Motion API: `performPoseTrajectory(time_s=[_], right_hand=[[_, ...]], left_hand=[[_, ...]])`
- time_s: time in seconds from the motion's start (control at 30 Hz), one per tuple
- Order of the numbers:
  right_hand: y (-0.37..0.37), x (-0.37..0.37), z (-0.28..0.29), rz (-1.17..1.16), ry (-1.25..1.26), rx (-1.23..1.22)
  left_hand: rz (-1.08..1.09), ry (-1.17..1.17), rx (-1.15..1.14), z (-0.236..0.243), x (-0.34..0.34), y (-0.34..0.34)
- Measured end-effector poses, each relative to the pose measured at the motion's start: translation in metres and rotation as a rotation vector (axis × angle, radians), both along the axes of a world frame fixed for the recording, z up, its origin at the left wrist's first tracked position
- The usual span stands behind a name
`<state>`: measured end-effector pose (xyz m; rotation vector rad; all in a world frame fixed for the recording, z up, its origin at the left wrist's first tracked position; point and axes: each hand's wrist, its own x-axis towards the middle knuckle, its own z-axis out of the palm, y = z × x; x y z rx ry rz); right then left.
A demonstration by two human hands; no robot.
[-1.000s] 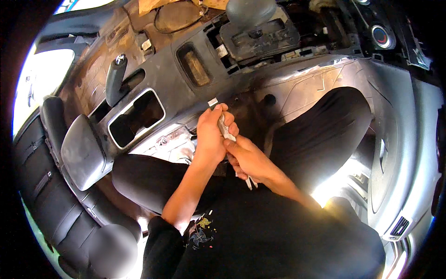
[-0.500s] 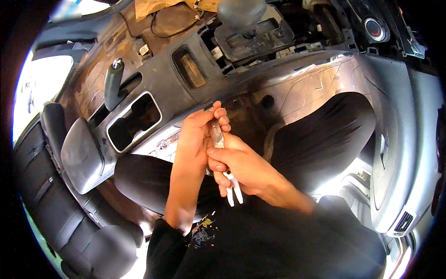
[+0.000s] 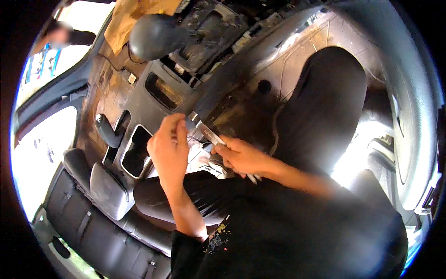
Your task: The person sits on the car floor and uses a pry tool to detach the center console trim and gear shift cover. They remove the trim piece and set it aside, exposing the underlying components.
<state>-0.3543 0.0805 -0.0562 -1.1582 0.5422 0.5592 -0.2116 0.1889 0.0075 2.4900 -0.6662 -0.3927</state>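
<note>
My right hand (image 3: 237, 156) is closed on a slim silver metal tool (image 3: 207, 133), whose flat end points up and forward over the console's side; pale, thin ends poke out below my fingers. My left hand (image 3: 168, 146) is just left of the tool, off it, with fingers loosely bent and apart and nothing visible in them. Beyond both hands lie the dark centre console (image 3: 155, 107), with an open silver-rimmed cup holder (image 3: 123, 161), and the dirty bare floor (image 3: 241, 111).
A gear knob (image 3: 153, 37), parking brake lever (image 3: 108, 130), tan sheet (image 3: 121, 23) and partly stripped console top (image 3: 209, 37) sit ahead. My bent legs (image 3: 325, 97) surround my hands. The door panel (image 3: 409, 139) is right, black seats (image 3: 88, 223) lower left. A person (image 3: 79, 37) is outside, upper left.
My left hand has let go of the tool and moved left. My right hand still holds it, now tilted further left. The view has shifted, and a person now shows at upper left.
</note>
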Motion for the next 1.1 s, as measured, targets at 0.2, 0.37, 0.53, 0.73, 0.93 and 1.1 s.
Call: performPoseTrajectory(time_s=[0.2,0.37,0.53,0.73,0.93,1.1], right_hand=[[0.012,-0.001,-0.028,-0.134,-0.092,-0.377],[0.032,0.009,-0.065,-0.204,-0.068,-0.513],[0.041,0.027,-0.096,-0.17,-0.11,-0.593],[0.027,0.027,-0.084,-0.214,-0.198,-0.507],[0.025,0.035,-0.026,-0.164,0.049,-0.272],[0.008,0.042,-0.004,-0.049,-0.192,0.267]], left_hand=[[-0.452,-0.29,0.16,-0.015,0.029,-0.001],[-0.578,-0.395,0.318,-0.03,0.045,-0.008],[-0.641,-0.372,0.248,-0.033,0.054,-0.007],[-0.674,-0.34,0.261,-0.024,0.058,-0.016],[-0.664,-0.317,0.35,-0.019,0.057,-0.02],[-0.664,-0.301,0.412,-0.014,0.058,-0.017]])
